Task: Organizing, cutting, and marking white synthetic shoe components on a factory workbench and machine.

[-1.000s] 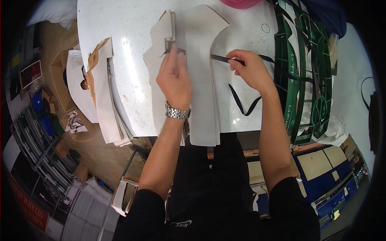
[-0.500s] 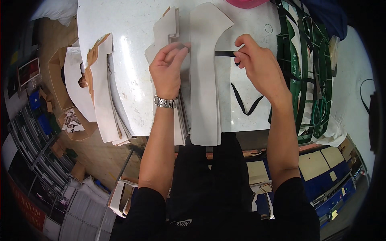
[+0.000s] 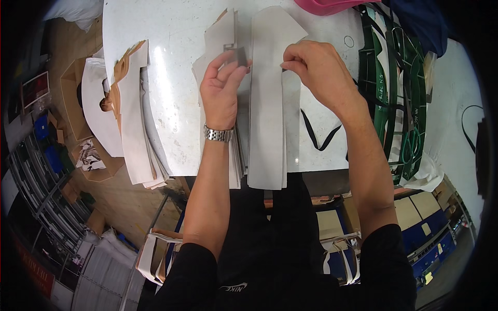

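A tall stack of pale grey cut sheets [image 3: 267, 114] with a pointed, curved top lies before me, its lower end over the table's edge. My left hand [image 3: 222, 85], with a metal watch at the wrist, is closed at the stack's left side and pinches a blurred dark piece, apparently the end of a black strap [image 3: 240, 56]. At the stack's right edge my right hand [image 3: 321, 70] pinches with thumb and forefinger. Only a dark speck of strap shows at those fingertips. The strap's middle is hidden.
Beside my left hand lies another grey stack [image 3: 220, 33], with a third stack [image 3: 136, 119] further left. A loose black strap [image 3: 319, 142] lies right on the white table [image 3: 174, 93]. Green strips [image 3: 381, 98], scissors [image 3: 411, 145] and a pink container [image 3: 327, 5] are around it.
My right hand has moved left to the stack's edge; the strap length that stretched between them no longer shows. At my left hand, more of the dark piece shows.
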A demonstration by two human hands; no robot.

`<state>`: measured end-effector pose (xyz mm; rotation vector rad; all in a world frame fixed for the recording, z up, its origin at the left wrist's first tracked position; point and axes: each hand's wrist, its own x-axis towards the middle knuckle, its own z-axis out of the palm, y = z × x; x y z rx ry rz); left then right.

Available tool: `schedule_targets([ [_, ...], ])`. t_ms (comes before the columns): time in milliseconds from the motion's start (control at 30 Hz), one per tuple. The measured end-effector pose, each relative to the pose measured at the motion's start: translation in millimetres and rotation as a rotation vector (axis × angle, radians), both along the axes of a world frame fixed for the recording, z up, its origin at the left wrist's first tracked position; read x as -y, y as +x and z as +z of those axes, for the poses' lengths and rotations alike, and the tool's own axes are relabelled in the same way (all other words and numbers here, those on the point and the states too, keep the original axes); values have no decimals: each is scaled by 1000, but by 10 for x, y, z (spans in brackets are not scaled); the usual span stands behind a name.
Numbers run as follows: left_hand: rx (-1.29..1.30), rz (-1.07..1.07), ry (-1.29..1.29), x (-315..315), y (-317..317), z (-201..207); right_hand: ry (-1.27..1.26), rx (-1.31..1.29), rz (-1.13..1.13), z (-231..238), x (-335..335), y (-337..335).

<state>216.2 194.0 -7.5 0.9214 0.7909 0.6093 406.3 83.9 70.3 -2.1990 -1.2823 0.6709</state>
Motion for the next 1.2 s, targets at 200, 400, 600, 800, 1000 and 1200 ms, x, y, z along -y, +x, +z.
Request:
schedule_targets([
  [200,-294,-741,707,-257,52,80,21,-136,-5,-53,-68,80],
  [400,-313,-684,622,-190,290,106,122,-122,40,-117,-146,-130],
  [600,-381,-507,614,-58,294,67,294,-166,-104,-223,80,-279],
  [800,-338,-429,423,-14,252,-10,198,-539,-269,-588,217,-183],
  [1000,-344,-382,395,-14,229,-61,235,-740,-267,-757,259,-212],
  [1200,-273,-366,491,-3,199,-102,310,-313,-97,-762,235,-222],
])
